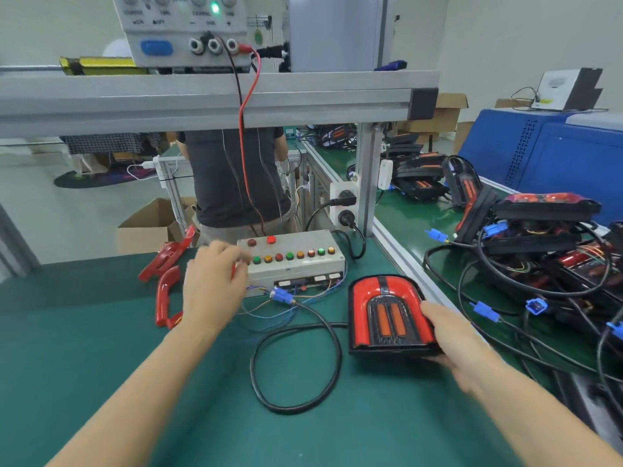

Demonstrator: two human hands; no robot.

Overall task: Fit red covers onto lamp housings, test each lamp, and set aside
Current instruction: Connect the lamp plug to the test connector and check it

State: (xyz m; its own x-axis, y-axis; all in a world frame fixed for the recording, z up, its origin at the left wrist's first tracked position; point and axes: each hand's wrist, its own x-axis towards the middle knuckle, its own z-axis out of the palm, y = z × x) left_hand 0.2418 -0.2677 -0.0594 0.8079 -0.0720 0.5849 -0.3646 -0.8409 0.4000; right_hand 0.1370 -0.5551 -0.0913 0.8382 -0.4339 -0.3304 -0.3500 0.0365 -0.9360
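Two hands are extended over the green bench (101, 332). Left hand (212, 284), fingers loosely curled and holding nothing, reaches the left end of the test box (296, 264) at its button row. Right hand (462, 345) grips the near right corner of one covered lamp (387, 315), lying flat. Two loose red covers (165, 281) lie at left.

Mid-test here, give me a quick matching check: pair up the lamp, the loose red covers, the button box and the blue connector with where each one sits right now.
Things:
1. lamp
2. loose red covers
3. button box
4. blue connector

Places:
A. at the box's front edge, on the black cable
B. under the right hand, bench right
C. left of the left hand
D. at the left hand's fingertips, bench centre

Pairs: 1-B, 2-C, 3-D, 4-A
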